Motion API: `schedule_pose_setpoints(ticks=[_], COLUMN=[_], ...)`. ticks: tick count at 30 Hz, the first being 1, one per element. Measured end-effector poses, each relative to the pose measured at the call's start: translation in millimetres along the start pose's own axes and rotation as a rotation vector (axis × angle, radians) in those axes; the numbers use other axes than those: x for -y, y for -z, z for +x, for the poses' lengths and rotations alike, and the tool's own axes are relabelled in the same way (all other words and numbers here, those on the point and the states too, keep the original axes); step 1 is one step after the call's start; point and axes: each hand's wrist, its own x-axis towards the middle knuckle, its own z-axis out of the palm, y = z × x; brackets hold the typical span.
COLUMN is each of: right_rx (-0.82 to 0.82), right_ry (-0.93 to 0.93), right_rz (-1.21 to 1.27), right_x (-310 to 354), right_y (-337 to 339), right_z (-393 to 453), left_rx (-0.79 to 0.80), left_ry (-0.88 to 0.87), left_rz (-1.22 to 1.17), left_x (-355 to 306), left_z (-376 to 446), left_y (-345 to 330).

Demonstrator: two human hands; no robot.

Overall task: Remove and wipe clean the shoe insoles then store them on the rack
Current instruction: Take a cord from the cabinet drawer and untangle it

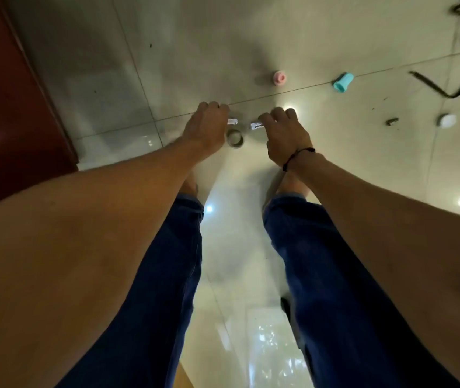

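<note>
White, with a scrap of black lettering, a small packet (247,124) is stretched between my two hands above the tiled floor (335,152); I take it for a wipe sachet, though it is too small to be sure. My left hand (206,127) pinches its left end with curled fingers, and my right hand (284,135) pinches the lettered right end the same way. I can see no insoles, shoes or rack anywhere in my view. Just below the packet, beside my left hand, a greyish ring (234,138) that looks like a tape roll lies on the floor. My legs in blue jeans (321,261) and bare feet stand beneath my forearms, and a dark cord bracelet (297,158) circles my right wrist. Farther out on the tiles lie a pink cap-like piece (279,77), a teal cylinder (343,82), a white round lid (446,120) and a dark bent strap (452,79). A dark red panel (5,107) runs along my left.
</note>
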Motion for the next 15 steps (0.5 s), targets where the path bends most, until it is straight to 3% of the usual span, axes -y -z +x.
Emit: schedule_pose_setpoints(ticks=[5,8,9,11,15], right_rx=[-0.050,-0.082,-0.091,-0.075,-0.015], right_ry=[0.049,0.020,0.030,0.058,-0.058], right_rz=[-0.202,-0.185,-0.175,-0.168,0.032], right_x=[-5,-2,0,4,19], right_y=[-29,-33,-34,-32,-17], right_z=[31,46,50,56,57], left_rx=[0.005,-0.151,-0.134,-0.018,0.007], left_ry=[-0.057,-0.115,-0.127,-0.122,0.018], left_rz=[0.139,0.298,0.298,0.203,-0.023], left_x=[17,23,22,19,20], left_z=[35,50,53,56,46], left_y=[-35,-45,-45,-42,-18])
